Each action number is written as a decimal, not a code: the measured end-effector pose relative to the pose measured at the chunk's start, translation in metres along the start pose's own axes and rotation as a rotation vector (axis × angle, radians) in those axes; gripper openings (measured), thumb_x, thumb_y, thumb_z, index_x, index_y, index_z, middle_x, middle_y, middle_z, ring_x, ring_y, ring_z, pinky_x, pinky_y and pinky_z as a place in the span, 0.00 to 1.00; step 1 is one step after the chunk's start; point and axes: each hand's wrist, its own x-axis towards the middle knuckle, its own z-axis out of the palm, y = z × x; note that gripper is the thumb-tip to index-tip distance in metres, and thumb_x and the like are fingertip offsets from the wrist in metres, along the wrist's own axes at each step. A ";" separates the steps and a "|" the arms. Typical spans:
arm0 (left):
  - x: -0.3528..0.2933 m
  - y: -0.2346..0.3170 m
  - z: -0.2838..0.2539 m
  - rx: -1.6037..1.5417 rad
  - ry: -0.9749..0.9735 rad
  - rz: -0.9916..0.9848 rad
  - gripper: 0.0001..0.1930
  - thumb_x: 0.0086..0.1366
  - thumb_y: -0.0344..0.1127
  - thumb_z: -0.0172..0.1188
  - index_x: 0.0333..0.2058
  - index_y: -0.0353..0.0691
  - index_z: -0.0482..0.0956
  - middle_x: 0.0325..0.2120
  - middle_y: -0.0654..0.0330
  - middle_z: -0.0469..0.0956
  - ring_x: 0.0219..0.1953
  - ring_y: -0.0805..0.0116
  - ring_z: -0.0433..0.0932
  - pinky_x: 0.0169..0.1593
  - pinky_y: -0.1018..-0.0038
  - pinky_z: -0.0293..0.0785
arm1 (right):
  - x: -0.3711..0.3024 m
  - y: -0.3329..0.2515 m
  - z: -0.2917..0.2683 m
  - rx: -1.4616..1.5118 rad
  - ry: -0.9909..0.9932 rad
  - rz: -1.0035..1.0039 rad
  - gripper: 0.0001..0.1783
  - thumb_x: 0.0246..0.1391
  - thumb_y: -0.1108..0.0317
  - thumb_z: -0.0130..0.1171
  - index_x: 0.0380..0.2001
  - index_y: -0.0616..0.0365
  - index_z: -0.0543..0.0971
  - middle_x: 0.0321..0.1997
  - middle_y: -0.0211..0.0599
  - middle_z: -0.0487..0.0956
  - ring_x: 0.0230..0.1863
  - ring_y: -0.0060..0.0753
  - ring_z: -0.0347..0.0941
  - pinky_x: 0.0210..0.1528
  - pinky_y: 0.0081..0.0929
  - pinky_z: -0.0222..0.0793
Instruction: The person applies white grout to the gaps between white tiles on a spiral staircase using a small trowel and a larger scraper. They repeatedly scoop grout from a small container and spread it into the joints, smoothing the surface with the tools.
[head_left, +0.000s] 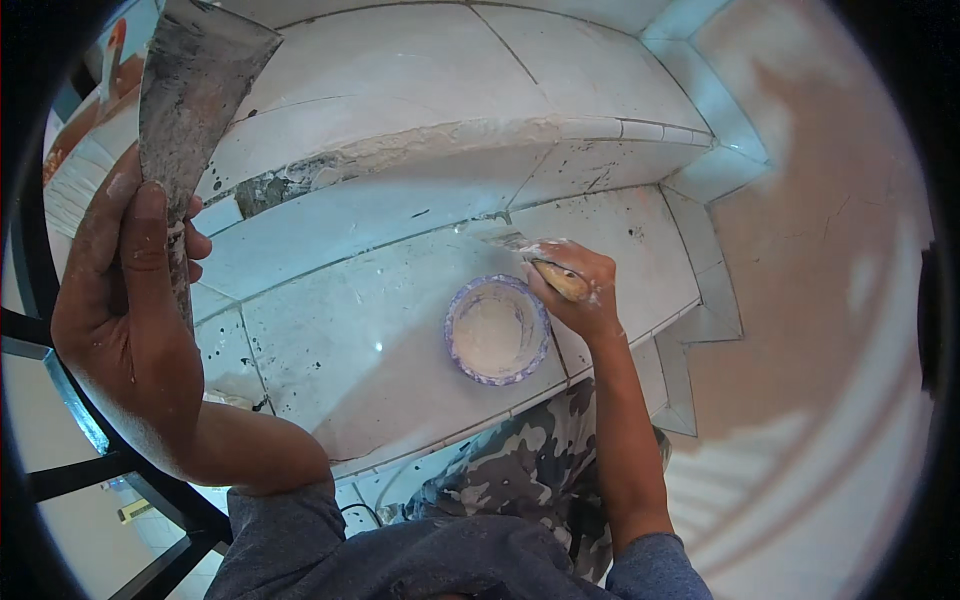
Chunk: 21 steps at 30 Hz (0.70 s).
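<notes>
purple-rimmed tub [449, 328] — pale paste [487, 337] inside, right hand [595, 292] just beside

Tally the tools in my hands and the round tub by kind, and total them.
Hand tools: 2 (wide-bladed scraper in the left hand, wooden-handled tool in the right hand)
Round tub with a purple-and-white rim: 1
Total: 3

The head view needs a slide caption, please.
Left hand holds a broad scraper; right hand grips a tool by a bowl on tiles.
</notes>
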 end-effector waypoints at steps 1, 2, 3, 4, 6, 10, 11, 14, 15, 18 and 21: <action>0.000 0.000 0.000 0.006 0.005 -0.005 0.16 0.74 0.38 0.52 0.55 0.38 0.78 0.36 0.51 0.85 0.32 0.72 0.84 0.31 0.77 0.77 | -0.001 0.002 0.004 0.016 -0.013 0.022 0.12 0.41 0.76 0.71 0.33 0.60 0.84 0.35 0.40 0.85 0.33 0.37 0.83 0.38 0.28 0.80; 0.000 0.002 0.001 0.011 0.010 -0.010 0.16 0.74 0.38 0.52 0.55 0.38 0.78 0.35 0.51 0.85 0.32 0.72 0.84 0.31 0.77 0.77 | -0.002 0.003 0.007 0.031 -0.026 0.043 0.13 0.40 0.75 0.71 0.34 0.60 0.84 0.35 0.40 0.85 0.33 0.38 0.83 0.38 0.28 0.80; 0.000 0.002 0.001 0.016 0.016 -0.015 0.16 0.74 0.38 0.52 0.55 0.38 0.78 0.35 0.51 0.85 0.32 0.72 0.84 0.31 0.77 0.77 | -0.003 0.005 0.010 0.047 -0.040 0.064 0.13 0.40 0.75 0.72 0.34 0.59 0.84 0.35 0.40 0.85 0.33 0.38 0.83 0.38 0.28 0.80; 0.000 0.001 0.001 0.020 0.023 -0.011 0.16 0.74 0.38 0.52 0.54 0.38 0.78 0.35 0.52 0.85 0.31 0.72 0.84 0.31 0.78 0.77 | -0.002 0.006 0.011 0.057 -0.050 0.063 0.14 0.40 0.74 0.72 0.34 0.59 0.84 0.36 0.41 0.85 0.35 0.39 0.84 0.39 0.29 0.80; 0.000 -0.002 0.000 0.029 0.039 -0.002 0.16 0.74 0.38 0.52 0.54 0.38 0.78 0.35 0.52 0.85 0.31 0.73 0.83 0.31 0.78 0.77 | -0.001 0.006 0.014 0.078 -0.070 0.059 0.14 0.40 0.72 0.74 0.34 0.58 0.84 0.38 0.43 0.85 0.38 0.41 0.84 0.43 0.30 0.80; 0.002 0.000 0.000 0.044 0.039 0.001 0.16 0.74 0.39 0.52 0.53 0.38 0.79 0.34 0.53 0.85 0.31 0.73 0.84 0.30 0.78 0.77 | -0.001 0.003 0.013 0.037 -0.081 0.036 0.14 0.40 0.74 0.73 0.34 0.59 0.84 0.36 0.43 0.85 0.36 0.41 0.84 0.41 0.30 0.80; 0.002 0.001 0.002 0.044 0.039 -0.004 0.16 0.74 0.39 0.52 0.53 0.38 0.79 0.34 0.53 0.86 0.31 0.73 0.84 0.30 0.78 0.77 | -0.001 0.002 0.014 0.032 -0.074 0.003 0.14 0.40 0.74 0.73 0.34 0.60 0.84 0.36 0.43 0.85 0.36 0.41 0.84 0.40 0.30 0.80; 0.002 0.000 0.001 0.041 0.028 -0.003 0.16 0.74 0.39 0.52 0.53 0.39 0.79 0.34 0.53 0.86 0.31 0.74 0.84 0.30 0.77 0.77 | 0.002 0.003 0.018 0.085 -0.095 0.014 0.16 0.39 0.75 0.73 0.35 0.60 0.84 0.36 0.44 0.85 0.35 0.42 0.83 0.40 0.30 0.80; 0.002 -0.001 0.001 0.038 0.021 0.000 0.16 0.74 0.39 0.52 0.53 0.39 0.79 0.33 0.53 0.86 0.31 0.74 0.84 0.30 0.77 0.77 | 0.004 0.004 0.019 0.113 -0.109 0.036 0.16 0.38 0.75 0.74 0.35 0.60 0.84 0.36 0.44 0.85 0.35 0.42 0.83 0.40 0.30 0.80; 0.003 0.000 0.000 0.046 0.027 0.026 0.16 0.74 0.39 0.52 0.53 0.39 0.79 0.34 0.53 0.86 0.31 0.73 0.84 0.30 0.77 0.77 | 0.007 0.000 0.026 0.130 -0.121 0.049 0.16 0.37 0.76 0.73 0.35 0.58 0.84 0.38 0.43 0.85 0.36 0.40 0.84 0.40 0.30 0.80; 0.004 0.002 0.001 0.027 0.009 0.008 0.16 0.74 0.39 0.52 0.53 0.40 0.79 0.34 0.52 0.86 0.31 0.73 0.84 0.30 0.78 0.77 | 0.008 -0.002 0.029 0.064 -0.118 0.079 0.17 0.37 0.76 0.74 0.35 0.58 0.84 0.39 0.44 0.85 0.37 0.41 0.84 0.41 0.30 0.80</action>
